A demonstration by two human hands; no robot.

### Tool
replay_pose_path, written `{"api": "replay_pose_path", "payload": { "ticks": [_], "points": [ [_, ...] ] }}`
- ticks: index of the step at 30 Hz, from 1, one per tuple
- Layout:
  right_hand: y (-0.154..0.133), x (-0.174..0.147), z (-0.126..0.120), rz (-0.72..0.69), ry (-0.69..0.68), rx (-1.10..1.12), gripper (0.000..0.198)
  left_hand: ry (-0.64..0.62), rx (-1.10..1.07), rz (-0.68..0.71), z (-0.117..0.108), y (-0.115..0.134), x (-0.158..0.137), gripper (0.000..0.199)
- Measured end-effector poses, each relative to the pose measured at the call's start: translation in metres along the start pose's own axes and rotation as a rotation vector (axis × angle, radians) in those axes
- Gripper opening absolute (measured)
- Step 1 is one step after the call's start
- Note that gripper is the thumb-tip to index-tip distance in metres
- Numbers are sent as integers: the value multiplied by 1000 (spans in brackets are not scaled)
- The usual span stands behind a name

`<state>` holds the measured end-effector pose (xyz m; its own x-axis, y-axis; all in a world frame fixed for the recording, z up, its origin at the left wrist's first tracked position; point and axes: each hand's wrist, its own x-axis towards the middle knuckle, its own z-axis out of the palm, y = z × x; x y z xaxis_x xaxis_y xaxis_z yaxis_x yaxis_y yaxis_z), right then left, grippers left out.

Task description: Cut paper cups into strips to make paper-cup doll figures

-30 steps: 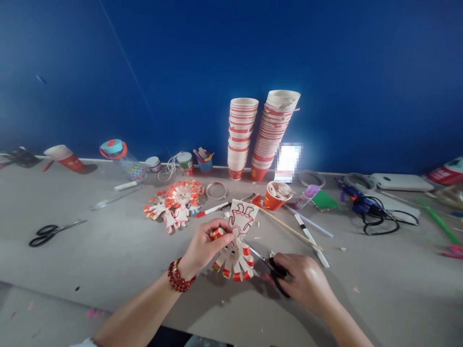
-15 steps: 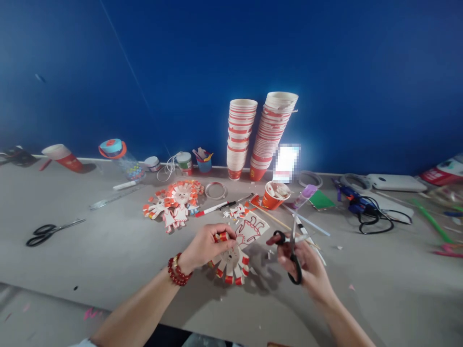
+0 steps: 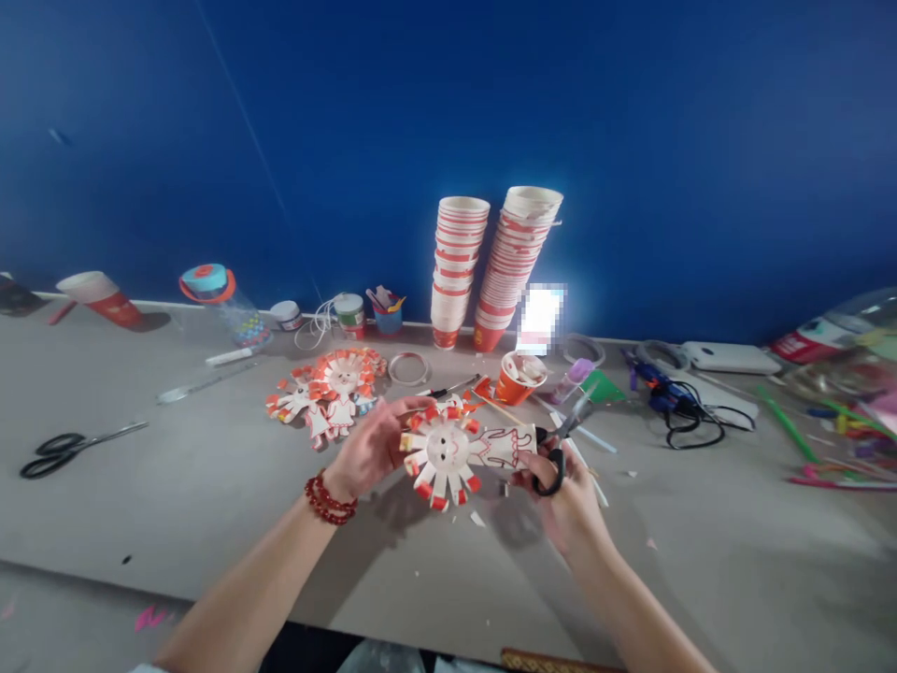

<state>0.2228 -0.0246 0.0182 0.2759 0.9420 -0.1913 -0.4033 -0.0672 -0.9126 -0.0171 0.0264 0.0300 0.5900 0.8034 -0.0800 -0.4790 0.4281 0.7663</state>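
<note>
A paper-cup figure point(image 3: 448, 451) is raised over the table, its fringed, red-tipped head with a drawn face at the left. Its white body strip, bearing a red-outlined dress and limbs, points right. My right hand point(image 3: 571, 500) grips the far end of that strip. Black-handled scissors point(image 3: 550, 472) are in the same hand, their blades pointing up and away. My left hand point(image 3: 368, 449), wearing red bead bracelets, is by the fringed head with fingers outstretched and partly hidden behind it. Similar finished-looking cup figures point(image 3: 343, 379) lie farther back, left of centre.
Two tall paper-cup stacks point(image 3: 461, 271) stand against the blue wall, near a lit, pixelated screen point(image 3: 541, 318). A cup of scraps point(image 3: 522, 376) sits in front. Other scissors point(image 3: 80, 449) lie left; a blue glue gun point(image 3: 665, 388) with its cord lies right.
The figure's head has turned and lifted, and its drawn body now extends to the right. My right hand has come in to grip the body's end. The left hand's fingers have loosened.
</note>
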Motion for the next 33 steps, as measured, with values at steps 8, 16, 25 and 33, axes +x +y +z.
{"api": "replay_pose_path", "payload": {
  "ticks": [8,16,25,33],
  "points": [
    [19,-6,10,-154,73,73,26,33,-137,67,10,-40,1,44],
    [25,-12,9,-247,16,-219,29,445,-68,77,24,-35,5,25],
    [6,-45,-13,-345,-530,-711,25,561,-60,251,10,-22,9,17],
    [28,-30,6,157,-652,-652,48,584,-68,272,19,-21,8,20]
  ]
}}
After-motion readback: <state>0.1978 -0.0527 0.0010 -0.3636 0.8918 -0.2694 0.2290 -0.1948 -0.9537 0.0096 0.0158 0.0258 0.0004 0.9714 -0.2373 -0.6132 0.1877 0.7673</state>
